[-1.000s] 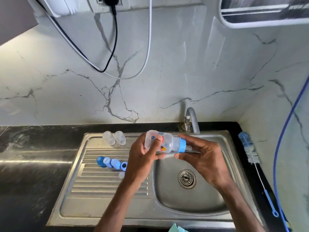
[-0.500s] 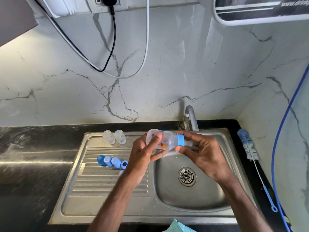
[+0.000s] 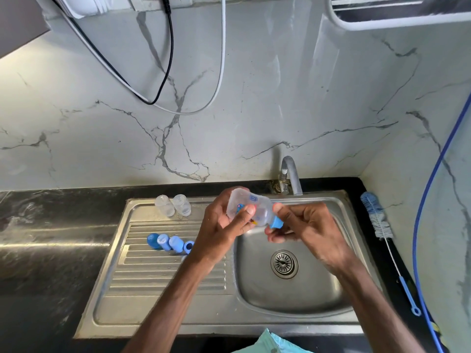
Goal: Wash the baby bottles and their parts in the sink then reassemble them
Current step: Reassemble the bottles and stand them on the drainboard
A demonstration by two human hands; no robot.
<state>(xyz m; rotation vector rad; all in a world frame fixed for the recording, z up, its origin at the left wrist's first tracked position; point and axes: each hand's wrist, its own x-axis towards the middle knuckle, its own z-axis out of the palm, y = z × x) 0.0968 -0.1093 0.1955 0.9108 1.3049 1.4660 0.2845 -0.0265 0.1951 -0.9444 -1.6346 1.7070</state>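
The bottle (image 3: pixel 243 200) lies on its side in the air above the sink (image 3: pixel 305 294), at about eleven o'clock from the drain (image 3: pixel 284 263), base pointing to ten o'clock and neck to four; held there, I judge, so that any drips fall into the basin and not onto the counter (image 3: pixel 51 238). The left hand (image 3: pixel 221 228) wraps the clear body, thumb across its printed face, to brace it against turning; the right hand (image 3: pixel 308 225) pinches the blue collar (image 3: pixel 276 222) between thumb and fingertips, a grip suited to twisting the ring. Whether the ring is going on or coming off I cannot tell.

On the drainboard (image 3: pixel 165 278), at nine o'clock from the drain, a row of blue parts (image 3: pixel 169 242) lies side by side; at ten o'clock two clear domes (image 3: pixel 173 205) sit near the back rim, likely set on the ribs to drain. The tap (image 3: pixel 290 174) stands at twelve o'clock with no water visible; the bottle brush (image 3: pixel 377 217) rests on the counter at two o'clock, within the right hand's reach.
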